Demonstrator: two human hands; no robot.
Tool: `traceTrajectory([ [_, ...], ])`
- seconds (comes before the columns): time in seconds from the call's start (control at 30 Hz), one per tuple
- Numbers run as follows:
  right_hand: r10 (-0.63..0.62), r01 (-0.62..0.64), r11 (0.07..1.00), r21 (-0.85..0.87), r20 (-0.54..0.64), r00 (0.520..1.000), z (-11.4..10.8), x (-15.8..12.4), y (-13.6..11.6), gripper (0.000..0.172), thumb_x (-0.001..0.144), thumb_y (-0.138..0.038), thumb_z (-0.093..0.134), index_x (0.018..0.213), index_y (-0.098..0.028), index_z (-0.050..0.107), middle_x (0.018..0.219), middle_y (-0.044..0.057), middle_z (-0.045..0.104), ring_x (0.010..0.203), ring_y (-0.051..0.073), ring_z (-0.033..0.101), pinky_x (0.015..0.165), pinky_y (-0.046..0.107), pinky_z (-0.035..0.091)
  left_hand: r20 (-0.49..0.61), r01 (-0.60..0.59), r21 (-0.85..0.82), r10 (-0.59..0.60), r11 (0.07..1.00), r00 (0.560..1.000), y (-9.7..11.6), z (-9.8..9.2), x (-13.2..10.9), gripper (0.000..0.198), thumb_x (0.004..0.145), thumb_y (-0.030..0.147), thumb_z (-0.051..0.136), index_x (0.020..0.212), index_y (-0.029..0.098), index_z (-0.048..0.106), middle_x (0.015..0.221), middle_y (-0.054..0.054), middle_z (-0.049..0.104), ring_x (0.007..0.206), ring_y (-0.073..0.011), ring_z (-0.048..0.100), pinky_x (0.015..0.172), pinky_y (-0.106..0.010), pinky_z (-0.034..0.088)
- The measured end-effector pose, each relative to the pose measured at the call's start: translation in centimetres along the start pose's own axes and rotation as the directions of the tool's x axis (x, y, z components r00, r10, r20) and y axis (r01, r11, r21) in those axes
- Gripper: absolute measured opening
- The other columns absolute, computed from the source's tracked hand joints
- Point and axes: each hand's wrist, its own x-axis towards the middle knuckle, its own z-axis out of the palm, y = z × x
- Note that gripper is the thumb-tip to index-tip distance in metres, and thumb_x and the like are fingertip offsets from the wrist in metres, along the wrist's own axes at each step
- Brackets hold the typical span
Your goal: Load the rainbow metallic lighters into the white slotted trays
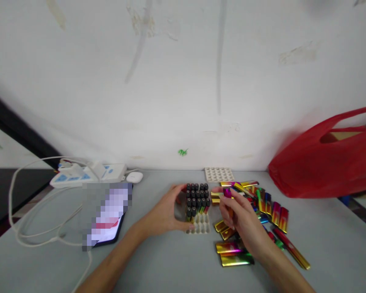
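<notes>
A white tray with round holes (201, 224) stands on the table, its back rows filled with several upright black-topped pieces (197, 197) with coloured metallic bodies. My left hand (167, 209) curves around the tray's left side, thumb at the front edge and fingers at the back, steadying it. Just to the right, my right hand (239, 211) pinches a shiny magenta metallic case (227, 193) upright. Around and beneath that hand lies a loose pile of flat gold, red, green and blue metallic cases (280, 217). Two more cases (236, 259) lie nearer me.
Against the wall stands another white holed tray (218, 174). At left are a phone (110, 219), a power strip (110, 174), a small white case (134, 177) and looping white cables (14, 203). A red bag (323, 162) rests at the back right.
</notes>
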Motion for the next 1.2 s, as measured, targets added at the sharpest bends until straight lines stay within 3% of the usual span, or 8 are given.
traceTrajectory([
  [0.27,-0.003,0.005,0.992,-0.128,0.013,1.0,0.5,-0.1,0.2,0.061,0.09,-0.051,0.085,0.141,-0.02,0.074,0.063,-0.009,0.037,0.053,0.009,0.024,0.047,0.023,0.015,0.014,-0.002,-0.007,0.002,1.0,1.0,0.3,0.0,0.1,0.111,0.059,0.038,0.109,0.155,0.022,0.054,0.149,-0.017,0.062,0.126,-0.0385,0.064,0.111,-0.054,0.054],
  [0.43,0.003,-0.002,0.987,-0.161,0.004,1.0,1.1,-0.3,0.0,0.06,0.087,-0.051,0.086,0.138,-0.02,0.077,0.062,-0.008,0.038,0.054,0.011,0.026,0.047,0.024,0.017,0.021,-0.023,-0.011,0.023,1.0,1.0,0.0,0.0,0.1,0.108,0.06,0.041,0.109,0.152,0.024,0.055,0.146,-0.015,0.064,0.124,-0.0375,0.064,0.11,-0.054,0.055],
  [0.73,0.005,0.001,0.982,-0.187,0.031,1.0,0.4,-0.3,0.5,0.062,0.093,-0.051,0.08,0.148,-0.022,0.072,0.064,-0.008,0.039,0.054,0.012,0.025,0.048,0.024,0.016,0.012,-0.031,-0.001,0.031,1.0,0.999,-0.2,0.1,0.1,0.109,0.06,0.041,0.108,0.153,0.025,0.054,0.145,-0.015,0.063,0.121,-0.0371,0.064,0.109,-0.056,0.056],
  [1.2,0.004,0.005,0.98,-0.198,0.043,0.999,0.5,-0.2,0.2,0.06,0.094,-0.052,0.079,0.146,-0.022,0.072,0.063,-0.008,0.04,0.054,0.012,0.028,0.048,0.024,0.017,0.02,0.0,-0.081,0.001,0.997,1.0,0.7,0.1,-0.1,0.117,0.06,0.029,0.108,0.16,0.027,0.048,0.157,-0.015,0.058,0.125,-0.0341,0.063,0.112,-0.053,0.053],
])
